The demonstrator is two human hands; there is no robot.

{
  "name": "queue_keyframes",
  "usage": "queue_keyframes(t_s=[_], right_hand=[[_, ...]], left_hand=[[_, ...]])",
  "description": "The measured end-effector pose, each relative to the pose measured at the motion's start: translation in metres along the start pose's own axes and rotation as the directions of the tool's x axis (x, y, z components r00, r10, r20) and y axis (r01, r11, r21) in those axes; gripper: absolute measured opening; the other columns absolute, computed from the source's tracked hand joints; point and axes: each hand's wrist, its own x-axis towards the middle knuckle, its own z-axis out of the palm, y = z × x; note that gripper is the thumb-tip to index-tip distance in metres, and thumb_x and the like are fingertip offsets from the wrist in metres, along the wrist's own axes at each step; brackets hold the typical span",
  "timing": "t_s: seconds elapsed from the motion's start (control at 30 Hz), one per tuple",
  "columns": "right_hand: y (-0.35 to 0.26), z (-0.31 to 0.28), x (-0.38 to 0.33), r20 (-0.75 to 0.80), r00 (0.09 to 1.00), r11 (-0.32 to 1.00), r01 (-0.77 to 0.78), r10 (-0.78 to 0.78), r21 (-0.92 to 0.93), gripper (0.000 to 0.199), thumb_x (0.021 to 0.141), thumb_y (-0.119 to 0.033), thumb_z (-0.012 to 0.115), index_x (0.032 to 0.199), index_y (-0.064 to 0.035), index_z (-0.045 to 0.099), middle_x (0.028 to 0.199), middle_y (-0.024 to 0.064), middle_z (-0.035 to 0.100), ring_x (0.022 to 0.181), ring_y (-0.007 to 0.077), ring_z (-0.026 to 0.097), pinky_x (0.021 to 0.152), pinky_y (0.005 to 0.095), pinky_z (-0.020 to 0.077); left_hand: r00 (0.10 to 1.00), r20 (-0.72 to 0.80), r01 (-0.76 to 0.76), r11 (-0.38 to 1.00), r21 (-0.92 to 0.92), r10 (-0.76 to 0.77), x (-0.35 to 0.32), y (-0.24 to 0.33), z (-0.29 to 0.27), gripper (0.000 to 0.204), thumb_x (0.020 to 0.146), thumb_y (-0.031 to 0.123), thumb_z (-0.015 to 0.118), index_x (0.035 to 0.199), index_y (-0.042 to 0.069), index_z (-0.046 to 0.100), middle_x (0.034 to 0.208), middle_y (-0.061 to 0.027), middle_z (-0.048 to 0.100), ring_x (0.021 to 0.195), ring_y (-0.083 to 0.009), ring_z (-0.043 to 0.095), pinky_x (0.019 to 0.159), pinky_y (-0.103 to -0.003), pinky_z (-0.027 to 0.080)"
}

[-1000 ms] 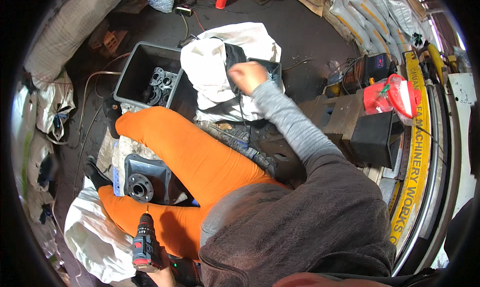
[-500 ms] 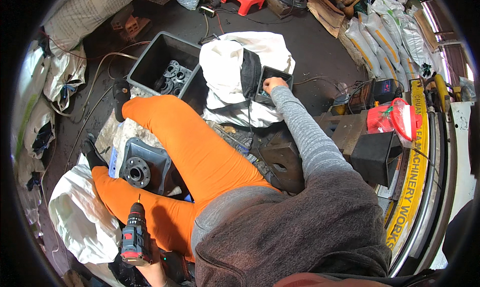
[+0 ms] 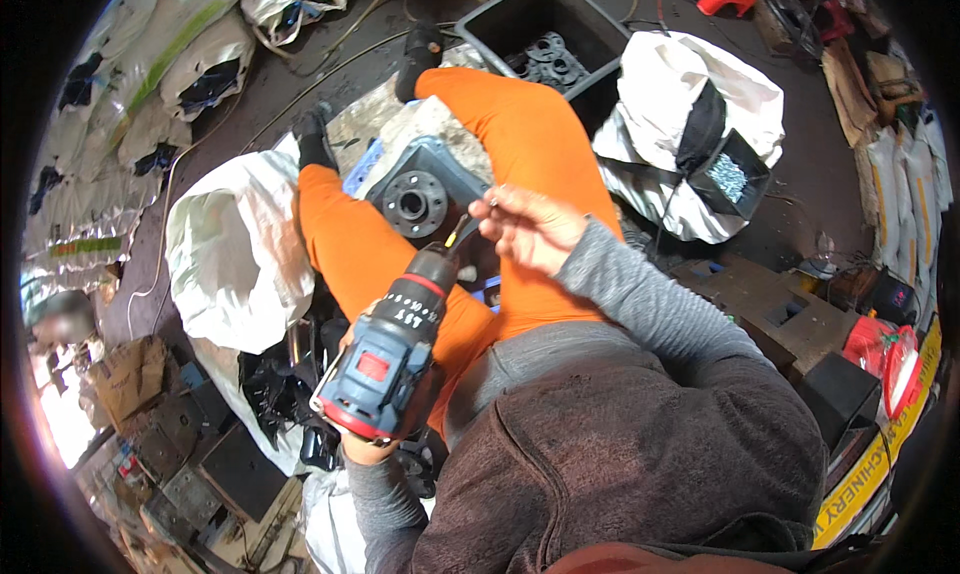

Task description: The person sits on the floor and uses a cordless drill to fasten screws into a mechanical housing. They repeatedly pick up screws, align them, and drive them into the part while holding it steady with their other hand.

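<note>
Head view: the left hand (image 3: 368,450) is clamped around a drill (image 3: 378,362) at near left, its bit (image 3: 458,233) pointing far and right. Beside the bit, the right hand (image 3: 532,230) pinches a tiny piece (image 3: 492,203), too small to identify. Beyond lies a round flange (image 3: 436,203); far right, a dark box (image 3: 756,187) holds small silvery bits.
</note>
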Motion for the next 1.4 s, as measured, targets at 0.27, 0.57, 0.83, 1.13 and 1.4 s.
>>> queue_keyframes(t_s=[0.27,0.57,0.83,1.13,1.4], right_hand=[[0.041,-0.003,0.030,0.098,0.985,0.945,-0.168,0.145,0.281,0.019,0.100,-0.023,0.055,0.104,-0.0074,0.064,0.101,0.0029,0.069,0.089,0.0127,0.069,0.065,0.0224,0.0608],[0.039,0.001,0.033,-0.045,0.986,0.983,-0.154,0.160,0.102,0.021,0.099,-0.023,0.057,0.100,-0.0028,0.063,0.086,0.0026,0.068,0.074,0.0106,0.070,0.060,0.0239,0.0614],[0.066,-0.030,0.058,-0.153,0.954,0.940,-0.212,0.258,0.266,0.016,0.096,-0.024,0.061,0.098,-0.0088,0.066,0.094,0.0023,0.071,0.083,0.0109,0.069,0.074,0.0258,0.0596],[0.068,-0.032,0.069,-0.525,0.851,0.969,-0.144,0.017,-0.202,0.033,0.092,-0.028,0.068,0.114,-0.0064,0.058,0.108,0.0049,0.064,0.096,0.0145,0.061,0.082,0.0317,0.0522],[0.090,-0.058,0.107,-0.431,0.861,0.887,0.049,-0.271,-0.458,0.032,0.088,-0.006,0.069,0.116,-0.0037,0.053,0.100,0.0076,0.064,0.092,0.0134,0.062,0.084,0.0264,0.0499]], left_hand=[[0.980,0.061,0.199,0.956,-0.217,-0.190,-0.011,-0.011,0.008,0.022,0.079,0.006,0.071,0.100,0.010,0.069,0.086,-0.0035,0.066,0.078,-0.0234,0.065,0.071,-0.038,0.052],[0.954,0.196,0.256,0.956,-0.142,-0.227,-0.002,-0.015,0.000,0.035,0.077,0.009,0.074,0.111,0.009,0.065,0.096,-0.0067,0.068,0.082,-0.0227,0.067,0.074,-0.036,0.053],[0.868,0.338,0.459,0.847,-0.268,-0.363,0.024,-0.012,0.003,0.073,0.069,0.010,0.078,0.136,0.004,0.049,0.112,-0.0169,0.067,0.104,-0.0301,0.067,0.092,-0.034,0.052],[0.901,0.330,0.367,0.901,-0.233,-0.282,0.059,-0.046,0.017,0.029,0.078,0.005,0.072,0.106,0.001,0.065,0.095,-0.0114,0.069,0.087,-0.0263,0.067,0.077,-0.037,0.052],[0.814,0.509,0.380,0.920,-0.100,-0.281,0.098,-0.063,0.011,0.026,0.075,0.004,0.073,0.099,0.000,0.064,0.089,-0.0119,0.068,0.079,-0.0238,0.066,0.072,-0.035,0.053]])
